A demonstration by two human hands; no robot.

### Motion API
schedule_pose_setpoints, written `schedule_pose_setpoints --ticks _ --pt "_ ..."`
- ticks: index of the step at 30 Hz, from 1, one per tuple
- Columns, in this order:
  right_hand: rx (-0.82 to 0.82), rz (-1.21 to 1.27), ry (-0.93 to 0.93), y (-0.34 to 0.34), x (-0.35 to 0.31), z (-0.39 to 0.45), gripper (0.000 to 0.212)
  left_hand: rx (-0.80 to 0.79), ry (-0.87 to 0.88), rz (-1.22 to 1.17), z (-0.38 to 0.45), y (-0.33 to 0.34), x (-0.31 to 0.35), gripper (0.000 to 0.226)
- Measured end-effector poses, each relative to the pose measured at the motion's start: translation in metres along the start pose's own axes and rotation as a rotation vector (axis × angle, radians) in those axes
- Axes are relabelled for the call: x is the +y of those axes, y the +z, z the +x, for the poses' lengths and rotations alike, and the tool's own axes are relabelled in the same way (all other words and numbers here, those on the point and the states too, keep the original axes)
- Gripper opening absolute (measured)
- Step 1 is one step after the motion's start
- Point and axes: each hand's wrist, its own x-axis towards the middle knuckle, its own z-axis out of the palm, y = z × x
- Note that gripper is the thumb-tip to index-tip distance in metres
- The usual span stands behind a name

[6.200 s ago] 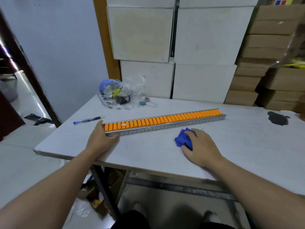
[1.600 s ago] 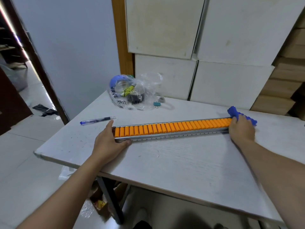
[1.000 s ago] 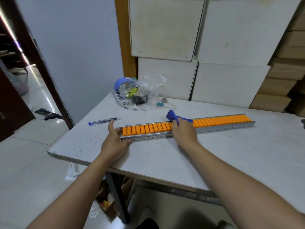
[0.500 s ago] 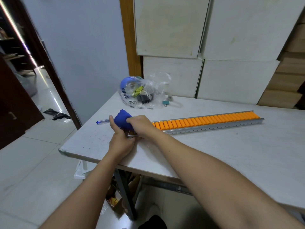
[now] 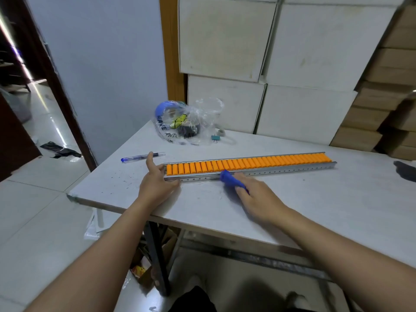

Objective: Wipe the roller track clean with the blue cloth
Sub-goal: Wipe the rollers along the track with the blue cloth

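A long metal roller track (image 5: 270,164) with orange rollers lies across the white table (image 5: 292,199). My left hand (image 5: 155,183) rests against the track's left end, thumb and fingers bracing the metal rail. My right hand (image 5: 256,197) holds the bunched blue cloth (image 5: 230,179) under its fingertips on the table, just in front of the track's near rail, a third of the way along from the left end. The cloth's tip touches the rail.
A blue pen (image 5: 139,157) lies left of the track. A clear plastic bag (image 5: 184,124) of small items and a binder clip (image 5: 215,138) sit behind it. White boxes (image 5: 292,86) are stacked at the back. A dark object (image 5: 405,171) lies at the right edge.
My right hand swept the cloth leftward along the rollers to the left end, then pulled back off the track to the table in front of it. My left hand stayed at the left end.
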Motion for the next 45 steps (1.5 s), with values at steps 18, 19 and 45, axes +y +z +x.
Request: schedule_pose_setpoints --ticks 18,19,45 --pt "-0.265 -0.136 -0.306 0.065 -0.112 0.096 0.038 -0.036 0.129 0.105 -0.011 -0.001 0.010 0.067" --pt "-0.270 -0.145 -0.302 0.070 -0.111 0.099 0.041 -0.028 0.145 0.082 -0.011 0.000 0.009 0.062" --pt "0.024 -0.258 0.217 -0.076 0.142 0.044 0.053 0.049 -0.023 0.122 0.000 0.005 -0.001 0.095"
